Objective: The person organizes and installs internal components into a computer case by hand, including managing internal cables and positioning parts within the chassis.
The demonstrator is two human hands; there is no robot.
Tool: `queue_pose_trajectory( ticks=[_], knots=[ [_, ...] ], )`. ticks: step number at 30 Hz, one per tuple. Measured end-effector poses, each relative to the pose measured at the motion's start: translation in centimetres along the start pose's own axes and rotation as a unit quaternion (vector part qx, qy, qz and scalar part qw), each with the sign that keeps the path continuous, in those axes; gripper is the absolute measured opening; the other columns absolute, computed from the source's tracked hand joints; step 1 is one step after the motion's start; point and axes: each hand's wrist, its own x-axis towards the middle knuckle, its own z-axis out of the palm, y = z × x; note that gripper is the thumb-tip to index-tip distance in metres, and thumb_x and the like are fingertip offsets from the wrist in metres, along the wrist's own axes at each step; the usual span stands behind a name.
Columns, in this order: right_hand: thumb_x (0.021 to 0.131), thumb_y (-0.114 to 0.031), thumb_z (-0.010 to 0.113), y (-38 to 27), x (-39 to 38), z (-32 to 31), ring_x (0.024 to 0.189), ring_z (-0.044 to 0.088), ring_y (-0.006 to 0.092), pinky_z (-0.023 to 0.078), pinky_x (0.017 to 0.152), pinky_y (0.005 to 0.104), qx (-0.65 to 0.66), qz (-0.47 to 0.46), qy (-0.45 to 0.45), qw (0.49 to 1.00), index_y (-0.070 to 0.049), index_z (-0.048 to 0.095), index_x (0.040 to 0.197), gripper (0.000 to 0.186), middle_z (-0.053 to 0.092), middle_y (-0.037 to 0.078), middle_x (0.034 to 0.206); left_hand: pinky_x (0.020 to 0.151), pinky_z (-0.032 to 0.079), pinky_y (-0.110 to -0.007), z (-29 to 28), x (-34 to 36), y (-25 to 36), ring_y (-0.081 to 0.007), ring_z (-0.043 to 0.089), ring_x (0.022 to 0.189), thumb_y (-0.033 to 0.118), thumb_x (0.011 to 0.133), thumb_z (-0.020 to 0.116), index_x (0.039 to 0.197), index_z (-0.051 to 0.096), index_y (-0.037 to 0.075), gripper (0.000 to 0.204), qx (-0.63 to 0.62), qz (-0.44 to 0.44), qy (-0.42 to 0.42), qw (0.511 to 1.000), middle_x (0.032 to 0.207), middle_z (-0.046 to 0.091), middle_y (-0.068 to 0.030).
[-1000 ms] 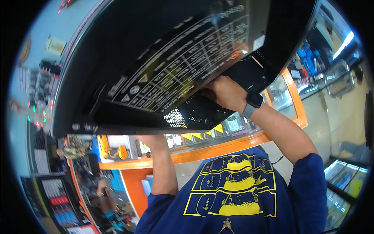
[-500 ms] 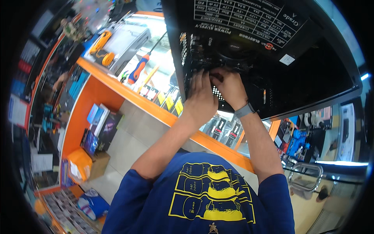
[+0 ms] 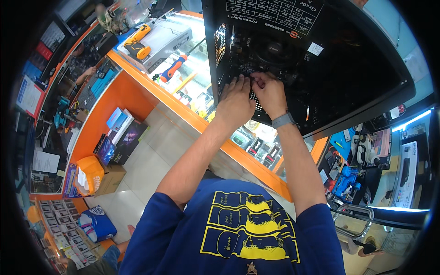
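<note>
A black computer case with an open side stands on the glass counter before me. Inside sit a power supply with a printed label at the top and a round processor fan below it. My left hand lies inside the case's lower left part, fingers stretched out and resting near the perforated panel. Close beside it, my right hand has thumb and forefinger pinched together at the board's lower edge. Whatever lies between those fingertips is too small and dark to make out.
Left of the case, an orange-and-blue screwdriver lies on the counter. Beyond it a yellow power tool rests on a grey-white box. Several tools and a blue holder are at the right. Another person sits far left.
My view has shifted, so the case appears a little higher and more of the floor and shelves shows. Both hands stay in the same part of the case; the right fingertips now show pinched.
</note>
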Motion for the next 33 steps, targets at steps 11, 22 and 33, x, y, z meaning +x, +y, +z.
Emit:
queue_pose_trajectory(
  ticks=[11,22,33],
  knots=[
    [0.087,0.003,0.072,-0.6,0.0,-0.2,0.087,0.073,0.0155,0.059,0.08,0.029,0.106,0.023,-0.017,0.994,-0.001,0.07,0.12,0.033,0.076,0.012,0.098,0.114,0.039,-0.049,0.1,0.3,0.2,-0.0468,0.055,0.127,0.014,0.082,0.062,0.141,0.041,-0.015,0.068,-0.04,-0.037,0.021,0.998,0.133,0.055,-0.0393],
    [0.084,0.006,0.068,-0.3,-0.3,-0.8,0.088,0.071,0.0286,0.057,0.081,0.0351,0.078,-0.037,-0.079,0.993,-0.002,0.07,0.116,0.033,0.071,0.014,0.102,0.114,0.039,-0.05,-0.5,0.6,0.4,-0.0464,0.055,0.127,0.014,0.085,0.065,0.142,0.038,-0.015,0.07,-0.071,-0.06,-0.005,0.996,0.134,0.054,-0.0377],
    [0.086,-0.006,0.074,0.5,0.2,0.3,0.082,0.071,0.03,0.056,0.072,0.0377,0.025,0.014,-0.012,1.0,0.0,0.073,0.1,0.015,0.072,0.016,0.093,0.113,0.039,-0.051,-0.2,0.3,0.5,-0.0453,0.056,0.126,0.016,0.084,0.069,0.139,0.042,-0.01,0.066,-0.044,-0.019,0.016,0.999,0.133,0.056,-0.0329]
  ],
)
